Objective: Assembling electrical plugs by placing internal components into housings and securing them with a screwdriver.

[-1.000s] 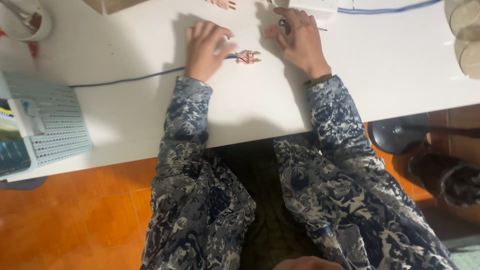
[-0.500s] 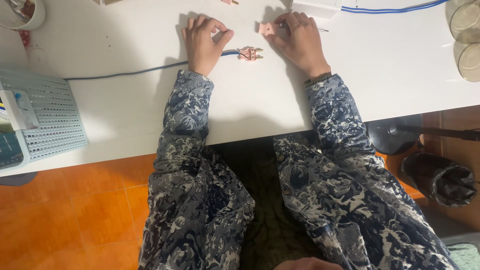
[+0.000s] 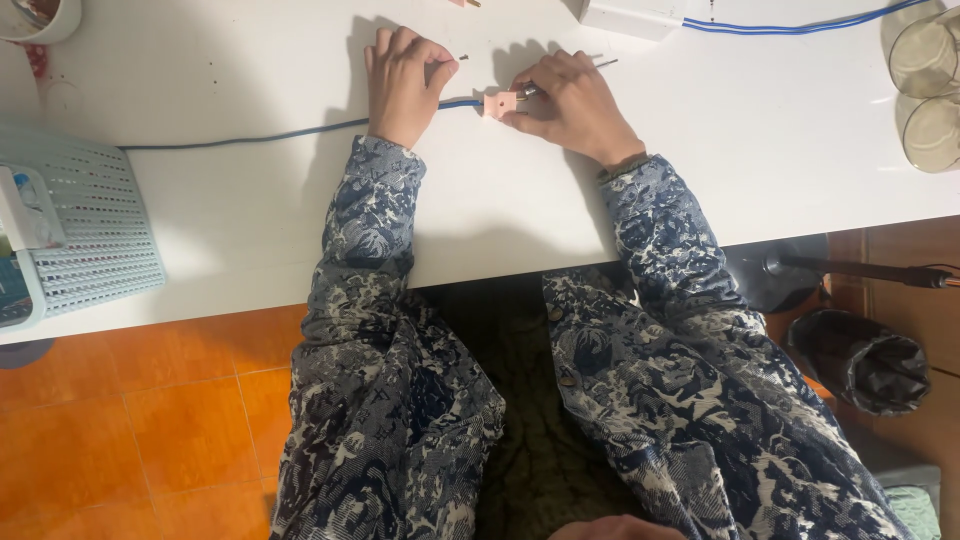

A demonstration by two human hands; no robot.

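On the white table point(image 3: 300, 230) my left hand point(image 3: 405, 85) rests with its fingers closed on a blue cable point(image 3: 250, 137) that runs off to the left. The cable ends in a small pink plug point(image 3: 497, 104) lying between the two hands. My right hand point(image 3: 570, 100) grips a thin metal tool point(image 3: 600, 64) with its tip at the plug's right side. Both forearms, in patterned blue and white sleeves, lie across the table's front edge.
A pale blue perforated basket point(image 3: 95, 235) stands at the left edge. A white box point(image 3: 630, 15) with a blue and white cable point(image 3: 800, 22) lies at the back. Two glass tumblers point(image 3: 925, 95) stand far right. A black bin point(image 3: 865, 360) sits on the orange floor.
The view shifted so the table sits lower in frame. My hands drew closer around the plug, and the right hand now has the tool at it.
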